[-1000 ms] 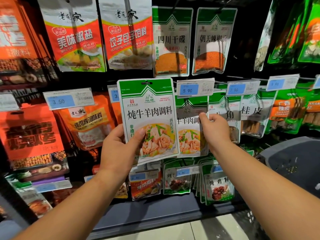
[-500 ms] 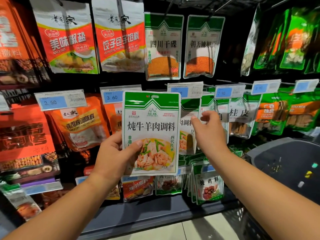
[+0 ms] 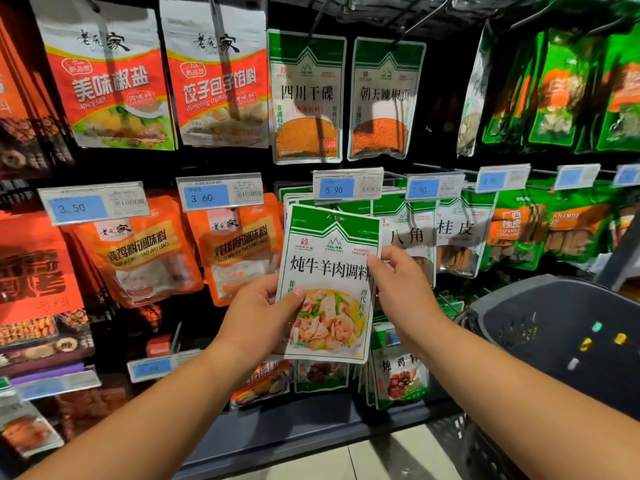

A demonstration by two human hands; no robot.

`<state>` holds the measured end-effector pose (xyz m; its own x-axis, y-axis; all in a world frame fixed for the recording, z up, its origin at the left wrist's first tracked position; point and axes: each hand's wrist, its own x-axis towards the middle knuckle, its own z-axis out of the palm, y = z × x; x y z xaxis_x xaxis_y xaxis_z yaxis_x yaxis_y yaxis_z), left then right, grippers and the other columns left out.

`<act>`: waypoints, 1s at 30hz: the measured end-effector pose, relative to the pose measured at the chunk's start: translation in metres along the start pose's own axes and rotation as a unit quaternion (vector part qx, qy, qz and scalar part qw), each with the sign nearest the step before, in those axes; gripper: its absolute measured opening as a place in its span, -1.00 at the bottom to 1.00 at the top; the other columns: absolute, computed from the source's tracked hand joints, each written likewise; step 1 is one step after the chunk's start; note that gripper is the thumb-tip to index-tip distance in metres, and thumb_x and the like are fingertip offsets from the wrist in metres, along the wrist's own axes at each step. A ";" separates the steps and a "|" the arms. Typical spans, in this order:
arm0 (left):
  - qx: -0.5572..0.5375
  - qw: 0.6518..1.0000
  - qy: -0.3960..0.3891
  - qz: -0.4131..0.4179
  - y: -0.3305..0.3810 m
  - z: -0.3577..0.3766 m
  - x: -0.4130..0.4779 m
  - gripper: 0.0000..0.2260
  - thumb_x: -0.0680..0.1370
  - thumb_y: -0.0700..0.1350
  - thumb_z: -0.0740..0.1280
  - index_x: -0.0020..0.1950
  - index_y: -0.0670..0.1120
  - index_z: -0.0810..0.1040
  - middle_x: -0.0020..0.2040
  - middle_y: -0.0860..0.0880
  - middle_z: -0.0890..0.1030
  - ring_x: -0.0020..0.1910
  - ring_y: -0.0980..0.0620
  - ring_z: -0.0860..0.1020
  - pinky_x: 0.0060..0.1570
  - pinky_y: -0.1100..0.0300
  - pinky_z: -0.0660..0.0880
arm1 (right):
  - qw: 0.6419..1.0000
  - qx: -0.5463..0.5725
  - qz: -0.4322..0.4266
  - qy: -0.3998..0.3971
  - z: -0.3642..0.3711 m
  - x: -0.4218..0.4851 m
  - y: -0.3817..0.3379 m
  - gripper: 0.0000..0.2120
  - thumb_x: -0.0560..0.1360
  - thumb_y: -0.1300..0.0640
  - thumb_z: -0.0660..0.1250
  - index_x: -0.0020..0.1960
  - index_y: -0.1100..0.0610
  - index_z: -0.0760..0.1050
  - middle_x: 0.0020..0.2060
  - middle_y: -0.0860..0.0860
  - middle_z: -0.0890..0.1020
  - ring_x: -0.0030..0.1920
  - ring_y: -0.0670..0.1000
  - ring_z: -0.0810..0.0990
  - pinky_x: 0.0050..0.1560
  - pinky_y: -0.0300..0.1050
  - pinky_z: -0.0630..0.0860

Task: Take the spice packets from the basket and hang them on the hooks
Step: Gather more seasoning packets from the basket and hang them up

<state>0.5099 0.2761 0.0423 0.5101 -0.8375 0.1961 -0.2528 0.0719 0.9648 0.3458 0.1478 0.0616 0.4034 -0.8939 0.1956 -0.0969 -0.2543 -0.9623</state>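
Holding a green-and-white spice packet upright before the shelf display, the person is gripping it from both sides. The left hand is pinching the packet's lower left edge, with the thumb lying across the printed front and the other fingers curling behind it. The right hand is pinching the right edge a little higher up, with one of its fingers pressing on the front and the rest reaching behind.

Just above both sets of fingers, the packet's top edge and its hang hole are sitting right under a price tag marked 5.90. The packet is covering a row of matching green packets hanging behind it. Whether the hole is on a hook is impossible to tell, since the tag is hiding that spot.

Left of the left fingers, orange packets are hanging under a tag marked 3.60. Right of the right fingers, more green-topped packets are hanging in a row under further tags. Below the fingers, a lower row of packets is showing past the held one. Far above them, two green packets of orange powder are dangling from long wire hooks.

Lower and to the right of the right fingers, a dark grey basket is sitting near the person's right forearm, and its contents are too blurred to make out.
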 end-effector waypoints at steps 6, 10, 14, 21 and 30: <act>0.053 0.998 0.027 0.033 0.002 0.007 0.010 -0.84 0.61 -0.12 0.42 0.17 0.03 0.68 -0.10 0.16 0.74 -0.12 0.23 0.68 -0.04 0.25 0.60 | 1.000 0.006 -0.012 0.027 -0.005 0.014 0.004 -0.86 0.70 0.02 0.22 0.15 0.09 0.43 -0.13 -0.07 0.51 -0.18 -0.06 0.48 0.02 -0.11 0.33; 0.074 0.996 0.042 0.036 0.001 0.007 0.019 -0.91 0.62 -0.07 0.40 0.10 0.04 0.68 -0.33 0.28 0.63 -0.32 0.30 0.58 -0.23 0.30 0.46 | 0.999 0.002 -0.018 0.039 -0.001 0.026 -0.002 -0.62 0.70 -0.01 0.22 0.47 0.09 0.39 0.19 -0.04 0.54 0.15 0.00 0.51 0.18 -0.06 0.39; 0.085 0.994 0.052 0.036 0.004 0.006 0.022 -0.83 0.65 0.01 0.35 -0.01 -0.02 0.68 -0.28 -0.01 0.65 -0.35 0.20 0.50 -0.25 0.25 0.40 | 0.999 -0.003 -0.014 0.043 0.005 0.032 -0.004 -0.58 0.69 -0.02 0.23 0.49 0.11 0.39 0.23 0.01 0.56 0.16 0.00 0.54 0.18 -0.08 0.40; 0.105 0.993 0.047 0.039 -0.002 0.006 0.035 -0.58 0.64 0.20 0.27 -0.01 -0.16 0.62 -0.02 -0.30 0.64 -0.01 -0.30 0.61 0.06 -0.22 0.56 | 0.998 -0.015 -0.027 0.058 0.004 0.038 -0.008 -0.73 0.70 0.03 0.22 0.37 0.05 0.44 0.02 0.01 0.63 0.24 0.06 0.42 -0.10 -0.01 0.56; 0.119 0.990 0.073 0.016 0.001 0.015 0.046 -0.50 0.70 0.04 0.23 -0.26 -0.33 0.39 -0.63 0.09 0.28 -0.15 0.05 0.67 0.26 0.00 0.47 | 0.997 -0.037 -0.034 0.064 0.002 0.057 0.005 -0.66 0.66 -0.02 0.28 -0.15 0.21 0.48 -0.46 0.00 0.38 -0.37 0.05 0.36 -0.19 -0.05 0.35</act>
<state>0.5204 0.2294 0.0494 0.6084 -0.7477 0.2660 -0.4487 -0.0477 0.8924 0.3702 0.0963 0.0672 0.2915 -0.9125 0.2869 -0.1426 -0.3380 -0.9303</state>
